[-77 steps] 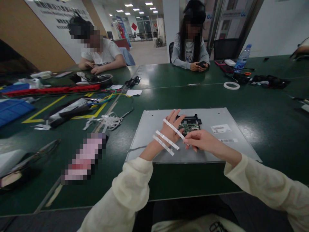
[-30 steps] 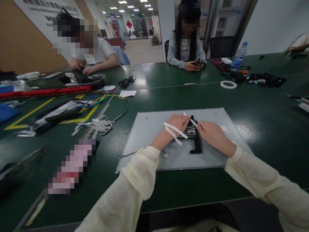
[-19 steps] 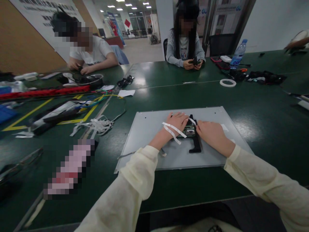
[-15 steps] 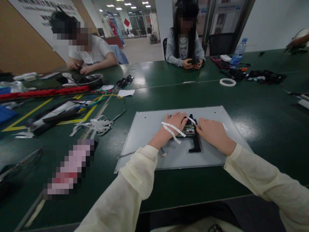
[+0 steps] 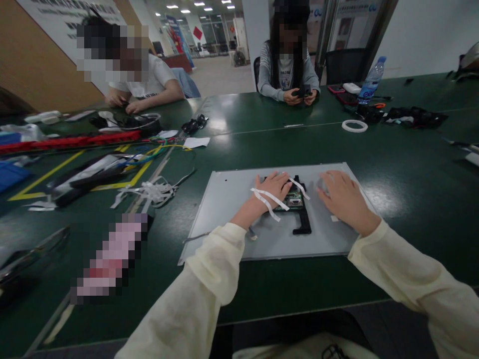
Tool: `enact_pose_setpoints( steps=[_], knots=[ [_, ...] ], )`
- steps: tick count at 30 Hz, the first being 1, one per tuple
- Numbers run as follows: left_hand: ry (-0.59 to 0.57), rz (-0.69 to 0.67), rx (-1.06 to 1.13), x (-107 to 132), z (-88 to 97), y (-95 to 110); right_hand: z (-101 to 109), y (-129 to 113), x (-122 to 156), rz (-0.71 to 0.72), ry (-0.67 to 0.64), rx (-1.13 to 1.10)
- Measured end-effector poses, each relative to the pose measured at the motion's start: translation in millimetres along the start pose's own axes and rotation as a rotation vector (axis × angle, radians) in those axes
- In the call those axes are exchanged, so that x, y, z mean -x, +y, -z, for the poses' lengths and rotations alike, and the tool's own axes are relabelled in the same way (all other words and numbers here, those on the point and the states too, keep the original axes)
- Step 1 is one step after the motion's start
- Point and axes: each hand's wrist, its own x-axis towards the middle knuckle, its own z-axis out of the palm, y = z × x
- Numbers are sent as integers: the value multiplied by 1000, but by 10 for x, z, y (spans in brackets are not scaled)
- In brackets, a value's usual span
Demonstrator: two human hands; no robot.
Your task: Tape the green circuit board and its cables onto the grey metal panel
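Note:
A flat grey metal panel (image 5: 232, 209) lies on the green table in front of me. Near its middle sits a small green circuit board (image 5: 294, 201) beside a black L-shaped bracket (image 5: 304, 214). My left hand (image 5: 271, 192) rests on the panel at the board's left edge, fingers laid flat. Two white tape strips (image 5: 267, 198) stick to its back. A third strip (image 5: 300, 187) lies across the bracket's top. My right hand (image 5: 342, 197) lies flat on the panel to the right of the bracket, fingers spread, holding nothing.
A tangle of white strips (image 5: 149, 192), cables and a red bar (image 5: 75, 141) fill the table's left side. A tape roll (image 5: 354, 125) and water bottle (image 5: 372, 80) stand at the back right. One person sits across at the left, and another sits opposite, holding a phone (image 5: 304, 91).
My right hand pulled a strip off my left wrist, laid it over the bracket, then slid right, away from the board. My left hand lowered onto the panel and stayed.

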Motion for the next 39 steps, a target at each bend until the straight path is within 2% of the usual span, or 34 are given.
enact_pose_setpoints(
  steps=[5, 8, 25, 39],
  knots=[
    [-3, 4, -9, -5, -3, 4, -243, 145, -5, -26, -107, 100],
    [-11, 14, -27, -1, 16, 16, -299, 159, -34, -28, -111, 116],
    [13, 87, -72, 11, 29, 19, -324, 148, -163, 29, -66, 84],
    [58, 98, -105, -19, -62, -20, -329, 169, -183, 35, -51, 58]
  ],
)
